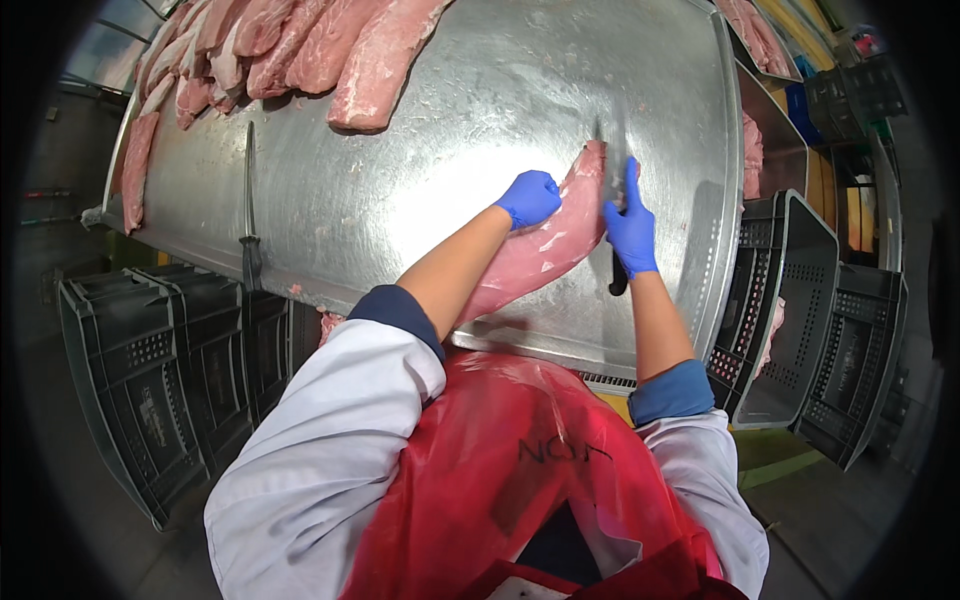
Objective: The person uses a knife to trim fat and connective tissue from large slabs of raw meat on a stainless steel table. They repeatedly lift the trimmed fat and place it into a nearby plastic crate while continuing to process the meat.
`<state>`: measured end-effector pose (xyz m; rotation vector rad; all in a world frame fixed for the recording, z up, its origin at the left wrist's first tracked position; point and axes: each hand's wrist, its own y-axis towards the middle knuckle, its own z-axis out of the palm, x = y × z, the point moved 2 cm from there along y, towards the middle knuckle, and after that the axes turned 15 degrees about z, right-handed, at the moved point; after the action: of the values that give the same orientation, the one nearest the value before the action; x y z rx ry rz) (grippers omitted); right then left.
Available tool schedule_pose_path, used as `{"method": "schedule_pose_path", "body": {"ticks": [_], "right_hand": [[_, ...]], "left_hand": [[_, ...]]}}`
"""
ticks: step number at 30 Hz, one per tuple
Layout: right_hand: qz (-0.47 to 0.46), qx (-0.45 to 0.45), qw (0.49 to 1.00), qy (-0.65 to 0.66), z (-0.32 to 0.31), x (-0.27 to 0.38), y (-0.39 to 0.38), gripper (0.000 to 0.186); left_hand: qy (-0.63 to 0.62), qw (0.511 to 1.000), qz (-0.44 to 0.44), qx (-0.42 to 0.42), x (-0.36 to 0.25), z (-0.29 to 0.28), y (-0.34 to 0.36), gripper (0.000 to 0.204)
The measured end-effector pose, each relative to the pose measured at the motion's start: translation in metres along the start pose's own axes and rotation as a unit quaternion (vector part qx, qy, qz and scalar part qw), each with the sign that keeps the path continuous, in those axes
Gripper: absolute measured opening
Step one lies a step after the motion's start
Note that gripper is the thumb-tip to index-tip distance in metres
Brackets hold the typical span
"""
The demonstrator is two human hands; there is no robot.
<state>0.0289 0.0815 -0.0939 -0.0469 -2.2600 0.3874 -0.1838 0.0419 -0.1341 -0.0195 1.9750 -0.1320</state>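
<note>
A long pale-pink strip of meat, like a pork loin (545, 252), lies slantwise on the metal table in front of me. Its narrow far end points away and its near end comes down by the table's front edge. My left hand (532, 199), in a blue glove, is closed on the left edge of the loin. My right hand (632, 232), gloved too, is wrapped round a knife, whose black handle (618, 276) shows below the palm. The blade is blurred, pointing away beside the loin's far end.
Several more meat strips (375, 75) are heaped at the table's far left. A sharpening steel (250, 190) lies left, its handle over the front edge. Dark plastic crates (150, 370) stand at the left, others (790, 310) at the right. The metal table (450, 90) has a raised rim.
</note>
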Motion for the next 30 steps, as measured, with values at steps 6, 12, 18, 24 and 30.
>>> {"method": "schedule_pose_path", "body": {"ticks": [6,12,18,24,30], "right_hand": [[0.05,0.105,0.981,-0.156,0.032,0.022,-0.018,0.076],[0.308,0.357,0.881,0.033,-0.076,0.055,-0.177,0.08],[0.297,0.241,0.919,0.095,-0.126,0.063,-0.199,0.087],[0.202,0.09,0.969,0.113,-0.044,0.038,-0.126,0.084],[0.098,0.013,0.994,-0.054,0.035,0.001,-0.045,0.086]], "left_hand": [[-0.022,0.972,0.133,-0.192,0.014,-0.029,-0.018,0.01],[-0.024,0.921,0.098,-0.376,0.039,-0.112,-0.035,0.015],[0.109,0.994,0.005,-0.021,-0.026,-0.038,-0.026,0.05],[0.127,0.987,0.01,0.097,0.03,0.009,0.003,0.045],[0.151,0.987,-0.026,0.043,0.014,0.009,-0.002,0.04]]}}
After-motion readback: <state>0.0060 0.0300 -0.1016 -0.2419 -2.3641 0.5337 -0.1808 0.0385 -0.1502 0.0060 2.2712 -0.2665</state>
